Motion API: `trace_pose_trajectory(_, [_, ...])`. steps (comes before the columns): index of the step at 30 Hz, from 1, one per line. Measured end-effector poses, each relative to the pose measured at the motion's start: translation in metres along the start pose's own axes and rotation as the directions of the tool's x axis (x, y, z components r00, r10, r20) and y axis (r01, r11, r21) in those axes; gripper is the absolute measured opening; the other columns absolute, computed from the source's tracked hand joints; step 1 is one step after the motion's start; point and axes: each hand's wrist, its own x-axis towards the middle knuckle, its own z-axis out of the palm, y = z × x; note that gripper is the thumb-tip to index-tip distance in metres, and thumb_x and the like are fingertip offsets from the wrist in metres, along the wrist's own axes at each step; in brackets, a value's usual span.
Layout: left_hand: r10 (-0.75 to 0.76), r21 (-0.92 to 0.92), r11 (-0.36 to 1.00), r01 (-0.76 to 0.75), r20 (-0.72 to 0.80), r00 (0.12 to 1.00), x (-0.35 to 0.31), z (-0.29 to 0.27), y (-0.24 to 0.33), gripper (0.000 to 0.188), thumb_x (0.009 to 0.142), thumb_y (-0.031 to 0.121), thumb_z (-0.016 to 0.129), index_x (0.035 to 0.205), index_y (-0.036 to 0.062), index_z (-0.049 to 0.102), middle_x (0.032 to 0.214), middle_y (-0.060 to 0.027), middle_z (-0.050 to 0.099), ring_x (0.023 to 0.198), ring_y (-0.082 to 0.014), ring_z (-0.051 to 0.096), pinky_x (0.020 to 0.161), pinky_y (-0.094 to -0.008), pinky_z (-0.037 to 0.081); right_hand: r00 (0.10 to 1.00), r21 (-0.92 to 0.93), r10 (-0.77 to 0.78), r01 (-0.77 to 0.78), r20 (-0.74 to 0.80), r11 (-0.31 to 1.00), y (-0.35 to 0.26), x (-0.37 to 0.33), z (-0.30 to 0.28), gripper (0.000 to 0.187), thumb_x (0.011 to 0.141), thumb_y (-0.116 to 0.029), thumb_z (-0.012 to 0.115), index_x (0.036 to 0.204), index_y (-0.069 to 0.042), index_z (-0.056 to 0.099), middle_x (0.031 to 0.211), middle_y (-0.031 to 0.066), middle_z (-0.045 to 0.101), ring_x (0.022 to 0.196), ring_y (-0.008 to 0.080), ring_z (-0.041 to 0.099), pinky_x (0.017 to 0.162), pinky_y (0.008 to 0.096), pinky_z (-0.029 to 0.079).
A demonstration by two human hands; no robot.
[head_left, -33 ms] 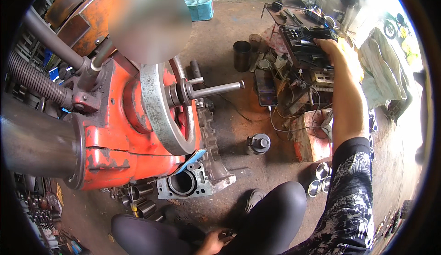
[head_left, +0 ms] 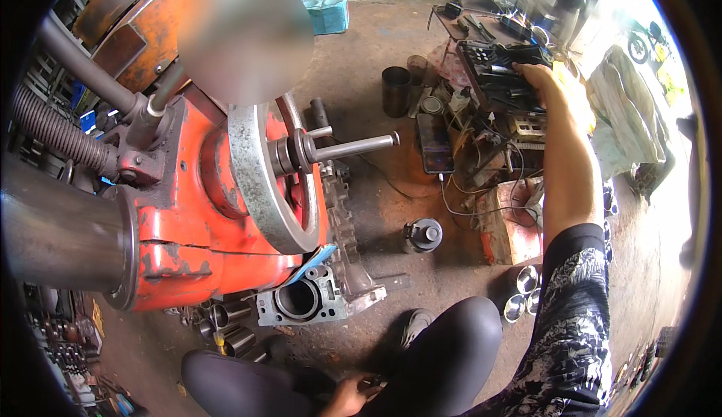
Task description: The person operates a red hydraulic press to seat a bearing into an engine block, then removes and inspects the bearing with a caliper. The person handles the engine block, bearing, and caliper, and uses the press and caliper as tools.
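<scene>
My right hand (head_left: 535, 75) reaches far out over a dark tool case (head_left: 485, 105) with black and silver tools in it. One outstretched finger shows at the case's edge; the others are hidden, so I cannot tell whether they grip a tool. Low in the view, between my knees, my left hand (head_left: 350, 397) is closed round a small dark thing that I cannot make out. A large red machine (head_left: 180, 229) with a grey handwheel (head_left: 252, 169) fills the left side. Beneath it sits a metal engine block (head_left: 322, 297) with a round bore.
A dark metal cylinder (head_left: 396, 92) and a phone (head_left: 435, 145) on a white cable are beside the case. A grey round tool head (head_left: 423, 235) stands on the floor. Shiny cylinder sleeves (head_left: 516, 308) lie by my right knee. A blue box (head_left: 326, 12) is at the back wall.
</scene>
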Motion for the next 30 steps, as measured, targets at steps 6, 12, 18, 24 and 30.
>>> trace_pose_trajectory(6, [0.104, 0.035, 0.994, -0.104, 0.011, 0.995, 0.004, -0.002, -0.017, 0.027, 0.092, -0.006, 0.06, 0.117, 0.0015, 0.065, 0.107, -0.0125, 0.07, 0.095, -0.0235, 0.07, 0.079, -0.0358, 0.059, 0.988, 0.044, 0.131, -0.135, 0.087, 0.99, 0.006, 0.023, 0.0, 0.081, 0.085, -0.066, 0.065, 0.133, -0.001, 0.062, 0.126, 0.0257, 0.064, 0.11, 0.0421, 0.063, 0.091, 0.0523, 0.049])
trace_pose_trajectory(12, [0.1, 0.0, 0.995, -0.1, 0.034, 0.994, 0.013, 0.0, -0.022, 0.026, 0.096, -0.002, 0.056, 0.121, 0.0007, 0.063, 0.109, -0.0131, 0.07, 0.096, -0.0243, 0.071, 0.08, -0.0356, 0.06, 0.983, 0.057, 0.166, -0.171, 0.083, 0.984, 0.006, 0.029, -0.006, 0.068, 0.08, -0.068, 0.067, 0.109, -0.006, 0.067, 0.091, 0.0152, 0.063, 0.078, 0.0284, 0.061, 0.067, 0.0446, 0.048])
trace_pose_trajectory(18, [0.161, 0.295, 0.94, -0.169, 0.051, 0.986, -0.004, 0.008, 0.029, 0.026, 0.09, 0.004, 0.075, 0.114, 0.0009, 0.067, 0.088, -0.0071, 0.07, 0.069, -0.0153, 0.063, 0.058, -0.0299, 0.051, 0.98, 0.421, 0.193, -0.192, 0.04, 0.887, -0.006, 0.009, -0.007, 0.034, 0.083, -0.043, 0.068, 0.091, -0.01, 0.064, 0.067, 0.0053, 0.063, 0.048, 0.0139, 0.052, 0.046, 0.0314, 0.038])
trace_pose_trajectory(24, [0.181, 0.321, 0.928, -0.188, 0.05, 0.982, -0.018, 0.017, 0.071, 0.028, 0.087, 0.008, 0.079, 0.113, 0.0012, 0.069, 0.08, -0.0049, 0.067, 0.062, -0.0133, 0.059, 0.053, -0.0295, 0.048, 0.984, 0.37, 0.176, -0.151, -0.035, 0.917, -0.012, 0.012, -0.014, 0.019, 0.085, -0.031, 0.066, 0.083, -0.012, 0.061, 0.061, 0.0015, 0.06, 0.044, 0.0099, 0.05, 0.039, 0.0266, 0.031])
trace_pose_trajectory(30, [0.07, 0.329, 0.939, -0.102, 0.106, 0.992, -0.021, 0.008, 0.071, 0.037, 0.09, 0.024, 0.08, 0.116, 0.0013, 0.067, 0.087, -0.0072, 0.068, 0.069, -0.014, 0.061, 0.059, -0.0291, 0.051, 0.993, 0.562, 0.045, -0.099, 0.11, 0.821, -0.011, -0.002, -0.043, 0.022, 0.084, -0.033, 0.068, 0.079, -0.014, 0.059, 0.062, 0.0023, 0.059, 0.042, 0.0069, 0.044, 0.035, 0.0238, 0.025])
